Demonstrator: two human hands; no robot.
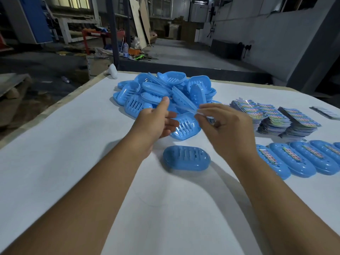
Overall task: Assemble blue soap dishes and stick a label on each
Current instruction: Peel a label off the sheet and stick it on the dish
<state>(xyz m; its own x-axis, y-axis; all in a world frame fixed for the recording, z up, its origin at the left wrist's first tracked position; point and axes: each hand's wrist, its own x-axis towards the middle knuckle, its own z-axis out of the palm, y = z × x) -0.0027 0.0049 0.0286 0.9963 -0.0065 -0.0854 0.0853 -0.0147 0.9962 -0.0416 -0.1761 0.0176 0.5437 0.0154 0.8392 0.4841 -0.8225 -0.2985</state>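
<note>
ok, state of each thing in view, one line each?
soap dish near the person: assembled, lies on table, no label.
finished dishes: in a row, labelled.
loose dish parts: piled, unassembled.
label stacks: stacked, unused.
left hand: open, holding nothing.
right hand: pinches a thin, clear strip.

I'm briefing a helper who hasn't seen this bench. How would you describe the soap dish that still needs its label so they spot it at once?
On the white table, look between the big heap of blue parts at the back and the near edge. One closed soap dish lies alone there, just below the hands. Unlike the row of finished dishes to its right, it carries no colourful label.
</note>
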